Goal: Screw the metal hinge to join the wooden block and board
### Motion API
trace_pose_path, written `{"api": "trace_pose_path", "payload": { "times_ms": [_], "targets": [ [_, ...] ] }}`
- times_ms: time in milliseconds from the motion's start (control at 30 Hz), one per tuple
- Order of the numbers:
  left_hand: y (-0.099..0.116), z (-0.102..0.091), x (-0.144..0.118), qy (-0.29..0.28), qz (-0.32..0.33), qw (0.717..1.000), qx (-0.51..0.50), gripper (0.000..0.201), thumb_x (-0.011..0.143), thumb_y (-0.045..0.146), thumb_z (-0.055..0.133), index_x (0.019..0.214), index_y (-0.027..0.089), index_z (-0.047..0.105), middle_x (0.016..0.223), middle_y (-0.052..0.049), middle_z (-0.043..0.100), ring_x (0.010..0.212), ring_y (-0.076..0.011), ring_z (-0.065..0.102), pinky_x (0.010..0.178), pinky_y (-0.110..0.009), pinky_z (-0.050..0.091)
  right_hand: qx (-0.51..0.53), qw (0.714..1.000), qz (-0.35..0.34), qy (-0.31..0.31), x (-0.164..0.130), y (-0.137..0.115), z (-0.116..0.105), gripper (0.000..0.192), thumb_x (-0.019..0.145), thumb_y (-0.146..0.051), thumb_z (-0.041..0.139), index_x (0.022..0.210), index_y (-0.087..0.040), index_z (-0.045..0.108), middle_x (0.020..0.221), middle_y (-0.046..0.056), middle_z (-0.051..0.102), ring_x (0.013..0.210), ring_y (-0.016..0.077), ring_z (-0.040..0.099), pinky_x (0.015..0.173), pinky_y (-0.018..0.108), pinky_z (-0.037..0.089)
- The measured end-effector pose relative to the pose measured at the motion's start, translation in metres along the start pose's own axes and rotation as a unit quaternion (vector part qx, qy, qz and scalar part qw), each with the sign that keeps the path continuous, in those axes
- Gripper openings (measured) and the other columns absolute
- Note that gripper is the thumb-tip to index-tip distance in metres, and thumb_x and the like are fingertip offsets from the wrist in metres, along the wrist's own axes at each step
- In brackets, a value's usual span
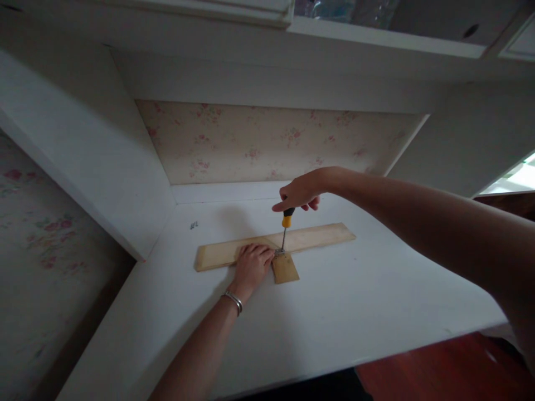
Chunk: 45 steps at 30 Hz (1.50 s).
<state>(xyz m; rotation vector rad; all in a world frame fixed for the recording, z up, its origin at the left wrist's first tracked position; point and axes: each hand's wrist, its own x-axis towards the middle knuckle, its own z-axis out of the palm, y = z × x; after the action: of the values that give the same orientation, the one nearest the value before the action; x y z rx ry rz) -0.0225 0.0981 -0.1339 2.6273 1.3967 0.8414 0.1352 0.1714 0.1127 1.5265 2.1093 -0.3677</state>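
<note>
A long pale wooden board (317, 236) lies across the white desktop. Against its near edge sits a short wooden piece (286, 269), and a small metal hinge (280, 253) spans the place where they meet. My right hand (301, 192) is wrapped round the black-and-yellow handle of a screwdriver (286, 220), held nearly upright with its tip down at the hinge. My left hand (253, 265), with a bracelet at the wrist, holds the board down just left of the hinge, fingers curled over the wood. Its thumb side is close to the hinge, and the exact contact there is unclear.
A few small dark metal pieces, probably screws (194, 225), lie on the desktop (334, 312) at the back left. White side panels (83, 128) flank the desk, and a shelf (388, 42) hangs overhead. Floral wallpaper (259, 142) covers the back. Reddish flooring (443, 367) shows below.
</note>
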Motion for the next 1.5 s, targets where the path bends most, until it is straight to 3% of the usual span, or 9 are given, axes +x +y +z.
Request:
{"api": "trace_pose_path", "payload": {
  "times_ms": [267,467,633,833,1000,1200,1333,1400,1500],
  "targets": [
    [-0.002,0.002,0.000,0.000,0.002,1.000,-0.008,0.022,0.092,0.027,0.049,0.103,0.028,0.068,0.105,-0.001,0.068,0.100,-0.0190,0.054,0.092,-0.037,0.037,-0.018,0.997,-0.068,0.023,-0.006,-0.002,-0.002,0.042,0.072,-0.041,0.070,0.110,-0.026,0.058,0.080,0.004,0.066,0.065,0.0185,0.060,0.060,0.032,0.042],
    [-0.001,0.001,0.000,-0.001,0.006,1.000,-0.006,0.022,0.092,0.027,0.048,0.103,0.028,0.067,0.103,-0.002,0.068,0.099,-0.0193,0.054,0.090,-0.038,0.037,-0.056,0.998,0.005,-0.014,-0.002,-0.004,-0.005,0.054,0.084,-0.061,0.043,0.086,-0.011,0.065,0.069,0.010,0.063,0.054,0.0191,0.058,0.056,0.035,0.042],
    [-0.002,0.002,0.000,0.000,0.004,1.000,0.000,0.021,0.092,0.027,0.050,0.102,0.028,0.068,0.103,-0.002,0.068,0.099,-0.0196,0.054,0.090,-0.038,0.037,-0.055,0.995,-0.076,0.034,-0.008,-0.001,-0.004,0.050,0.070,-0.045,0.071,0.112,-0.022,0.059,0.088,0.006,0.067,0.066,0.0176,0.060,0.059,0.030,0.041],
    [-0.002,0.001,-0.001,-0.003,0.007,1.000,-0.004,0.021,0.092,0.027,0.050,0.103,0.027,0.068,0.102,-0.003,0.068,0.100,-0.0193,0.054,0.092,-0.038,0.037,-0.060,0.998,0.009,-0.014,-0.007,-0.003,0.000,0.055,0.085,-0.061,0.041,0.084,-0.011,0.066,0.069,0.011,0.065,0.056,0.0188,0.059,0.056,0.033,0.042],
    [-0.002,0.002,-0.001,-0.001,0.006,1.000,-0.003,0.023,0.093,0.028,0.047,0.102,0.028,0.068,0.101,-0.002,0.068,0.099,-0.0187,0.054,0.091,-0.037,0.038,-0.062,0.993,-0.092,0.031,-0.005,-0.001,0.003,0.040,0.077,-0.040,0.064,0.111,-0.020,0.060,0.086,0.006,0.067,0.066,0.0164,0.060,0.060,0.029,0.040],
    [-0.001,0.001,0.000,-0.003,0.007,1.000,0.000,0.022,0.092,0.028,0.049,0.103,0.027,0.068,0.102,-0.002,0.068,0.099,-0.0195,0.054,0.091,-0.038,0.037,-0.076,0.997,0.005,0.006,-0.004,-0.007,0.003,0.058,0.085,-0.062,0.039,0.086,-0.010,0.066,0.068,0.010,0.064,0.055,0.0175,0.058,0.057,0.032,0.040],
    [-0.001,0.001,0.000,-0.005,0.007,1.000,-0.004,0.022,0.093,0.028,0.048,0.104,0.027,0.067,0.103,-0.002,0.068,0.099,-0.0191,0.054,0.091,-0.037,0.037,-0.115,0.986,-0.112,0.054,-0.006,-0.006,0.003,0.035,0.076,-0.042,0.063,0.100,-0.016,0.064,0.086,0.007,0.067,0.072,0.0185,0.060,0.059,0.028,0.038],
    [-0.001,0.001,0.000,-0.004,0.007,1.000,-0.006,0.022,0.093,0.027,0.048,0.104,0.027,0.067,0.104,-0.002,0.068,0.099,-0.0190,0.054,0.091,-0.037,0.037,-0.102,0.982,-0.144,0.075,-0.007,-0.006,0.004,0.048,0.070,-0.041,0.069,0.112,-0.020,0.059,0.095,0.006,0.067,0.077,0.0187,0.060,0.060,0.027,0.038],
    [-0.001,0.001,-0.001,0.000,0.005,1.000,-0.004,0.023,0.093,0.028,0.047,0.105,0.027,0.067,0.103,-0.002,0.068,0.100,-0.0192,0.054,0.091,-0.037,0.037,-0.060,0.996,-0.051,0.041,-0.005,-0.006,0.004,0.056,0.078,-0.059,0.054,0.112,-0.015,0.058,0.085,0.009,0.067,0.064,0.0184,0.061,0.059,0.030,0.040]
  ]
}}
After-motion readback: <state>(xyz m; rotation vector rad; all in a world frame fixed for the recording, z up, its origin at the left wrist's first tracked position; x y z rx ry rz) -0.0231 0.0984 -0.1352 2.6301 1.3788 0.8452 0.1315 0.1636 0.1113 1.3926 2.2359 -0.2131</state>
